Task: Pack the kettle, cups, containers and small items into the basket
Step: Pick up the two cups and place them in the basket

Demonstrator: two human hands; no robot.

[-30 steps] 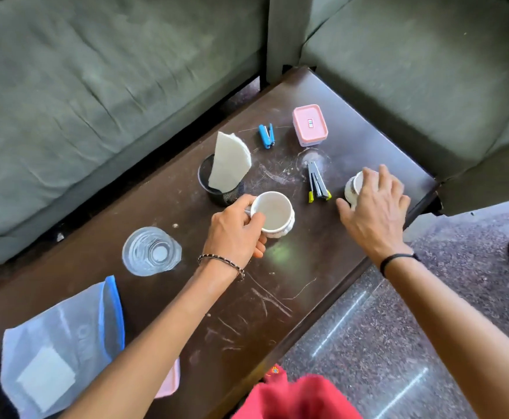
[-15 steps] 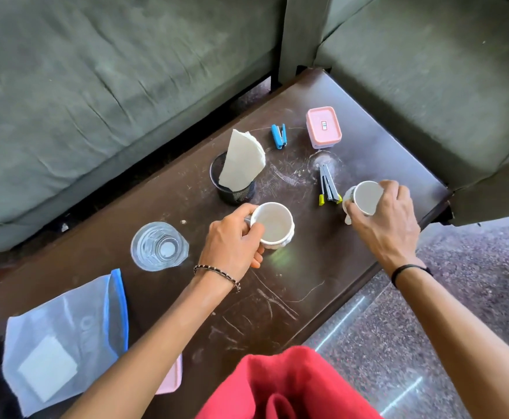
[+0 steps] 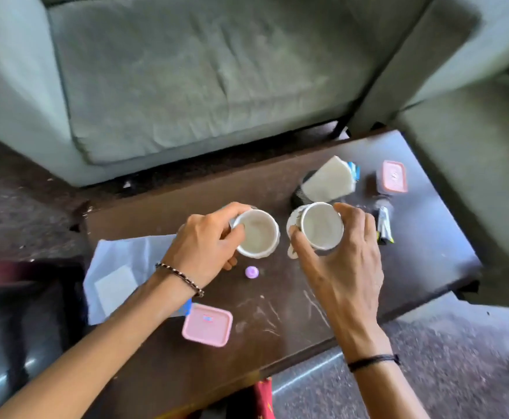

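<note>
My left hand [image 3: 205, 243] grips a white cup [image 3: 257, 234] by its side, lifted above the dark table [image 3: 277, 343]. Beside it, my right hand [image 3: 344, 264] holds a second white cup [image 3: 321, 225], also raised. A pink-lidded container [image 3: 207, 325] lies near the table's front edge. Another pink-lidded container [image 3: 394, 176] sits at the far right. A black mesh holder [image 3: 300, 195] with white paper [image 3: 329, 179] stands behind the cups. A small purple cap [image 3: 251, 272] lies below the left cup. No basket or kettle is in view.
A clear zip bag [image 3: 120, 267] lies at the table's left end. Clips [image 3: 385, 226] lie right of my right hand, and a blue item [image 3: 354, 170] sits behind the paper. A grey sofa [image 3: 202, 77] surrounds the table at back and right. Red cloth [image 3: 264, 400] shows at bottom.
Both hands have lifted their cups off the table and brought them close together. The view has swung left and blurred; the glass seen earlier is hidden now.
</note>
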